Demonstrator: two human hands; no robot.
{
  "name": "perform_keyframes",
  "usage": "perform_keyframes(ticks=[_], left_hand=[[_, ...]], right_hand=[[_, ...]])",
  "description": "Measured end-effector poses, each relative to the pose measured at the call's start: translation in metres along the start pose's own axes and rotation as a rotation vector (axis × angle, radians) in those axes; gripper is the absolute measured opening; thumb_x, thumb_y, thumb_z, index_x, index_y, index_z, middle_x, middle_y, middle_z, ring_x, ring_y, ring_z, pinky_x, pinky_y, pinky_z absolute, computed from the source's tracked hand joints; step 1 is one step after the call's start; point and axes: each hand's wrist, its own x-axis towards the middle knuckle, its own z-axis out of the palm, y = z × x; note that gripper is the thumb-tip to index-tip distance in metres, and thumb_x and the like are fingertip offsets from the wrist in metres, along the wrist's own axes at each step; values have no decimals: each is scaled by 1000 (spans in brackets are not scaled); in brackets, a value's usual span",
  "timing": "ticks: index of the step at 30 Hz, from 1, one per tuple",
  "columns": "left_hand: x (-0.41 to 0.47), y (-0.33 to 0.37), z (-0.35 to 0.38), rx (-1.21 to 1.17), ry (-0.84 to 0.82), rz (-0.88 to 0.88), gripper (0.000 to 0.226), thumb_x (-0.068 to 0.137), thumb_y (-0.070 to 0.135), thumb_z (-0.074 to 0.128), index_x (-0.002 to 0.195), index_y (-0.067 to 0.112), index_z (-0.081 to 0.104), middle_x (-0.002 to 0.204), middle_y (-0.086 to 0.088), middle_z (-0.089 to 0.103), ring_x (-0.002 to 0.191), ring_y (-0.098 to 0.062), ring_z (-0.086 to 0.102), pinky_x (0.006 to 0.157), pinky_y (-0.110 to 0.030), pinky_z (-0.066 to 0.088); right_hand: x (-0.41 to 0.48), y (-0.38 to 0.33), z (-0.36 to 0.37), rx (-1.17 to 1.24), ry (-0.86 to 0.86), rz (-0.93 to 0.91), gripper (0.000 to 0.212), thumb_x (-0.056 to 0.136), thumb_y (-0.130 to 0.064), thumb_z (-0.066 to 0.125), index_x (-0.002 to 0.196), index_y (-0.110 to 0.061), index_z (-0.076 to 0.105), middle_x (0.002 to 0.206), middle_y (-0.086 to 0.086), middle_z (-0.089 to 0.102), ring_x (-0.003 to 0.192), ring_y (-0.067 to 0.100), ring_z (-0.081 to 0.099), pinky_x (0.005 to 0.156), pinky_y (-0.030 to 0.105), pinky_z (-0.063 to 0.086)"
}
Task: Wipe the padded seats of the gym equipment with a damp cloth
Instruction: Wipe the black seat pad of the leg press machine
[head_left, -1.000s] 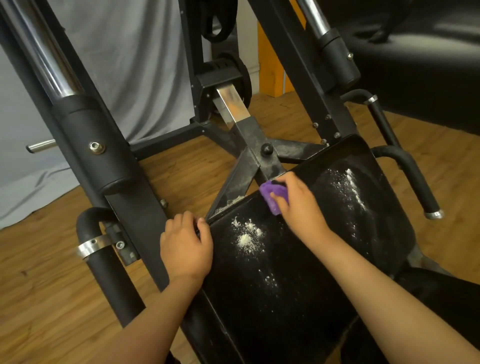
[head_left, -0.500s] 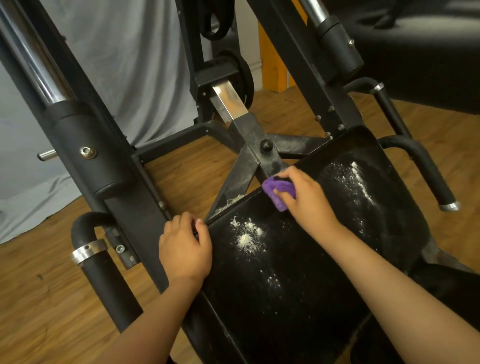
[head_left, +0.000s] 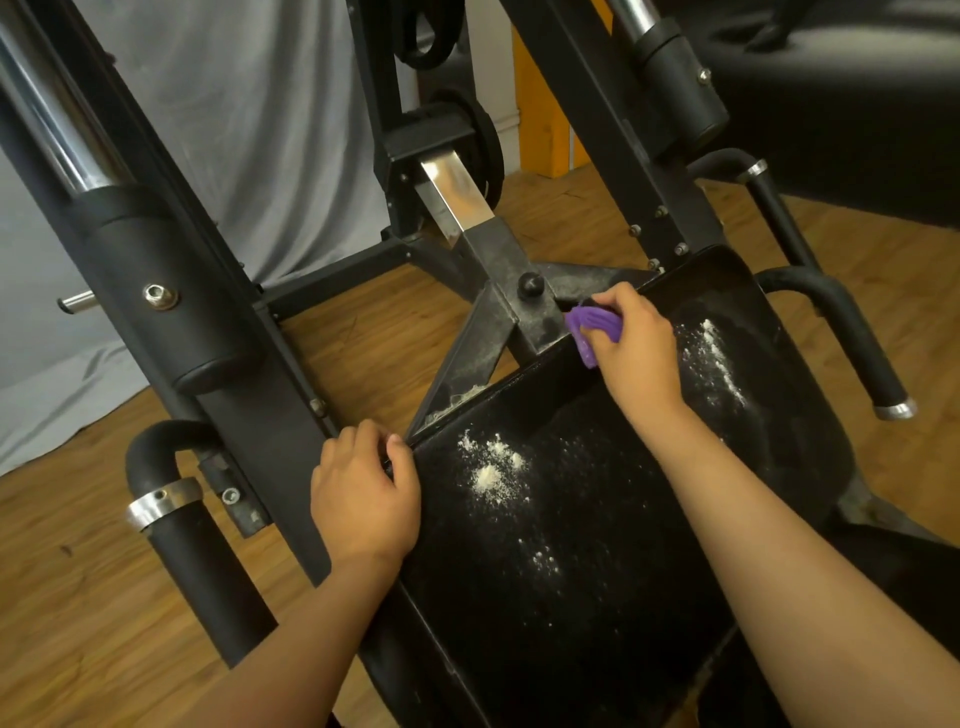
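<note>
A black padded seat (head_left: 597, 597) of a gym machine fills the lower middle, dusted with white powder in a patch near its left corner and a streak near its far right edge. My right hand (head_left: 636, 348) grips a bunched purple cloth (head_left: 592, 332) at the seat's far edge, beside the metal frame joint. My left hand (head_left: 363, 499) grips the seat's near-left corner, fingers curled over the edge.
Black steel frame posts (head_left: 171, 291) with chrome rods rise at left and right. Padded handles stand at the left (head_left: 192, 566) and right (head_left: 852, 343). A chrome adjuster bar (head_left: 452, 192) and black knob (head_left: 530, 284) sit behind the seat. The floor is wood (head_left: 78, 597); grey fabric (head_left: 249, 104) hangs behind.
My right hand has slid the purple cloth a little to the right and away along the seat's far edge. My left hand has stayed on the corner.
</note>
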Motion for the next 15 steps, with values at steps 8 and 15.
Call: perform_keyframes(ticks=[8, 15], left_hand=[[1, -1, 1, -5, -6, -11, 34, 87, 42, 26, 80, 21, 51, 80, 5, 52, 79, -13, 43, 70, -32, 33], [1, -3, 1, -20, -9, -8, 33, 88, 42, 27, 80, 20, 51, 80, 5, 52, 80, -15, 44, 71, -34, 36]], right_hand=[[-62, -59, 29, 101, -327, -240, 27, 84, -5, 66, 108, -15, 61, 110, 0, 61, 98, 13, 59, 83, 29, 52], [-59, -43, 17, 85, -330, -222, 17, 87, -8, 66, 101, -15, 59, 106, -4, 59, 96, 9, 58, 81, 22, 51]])
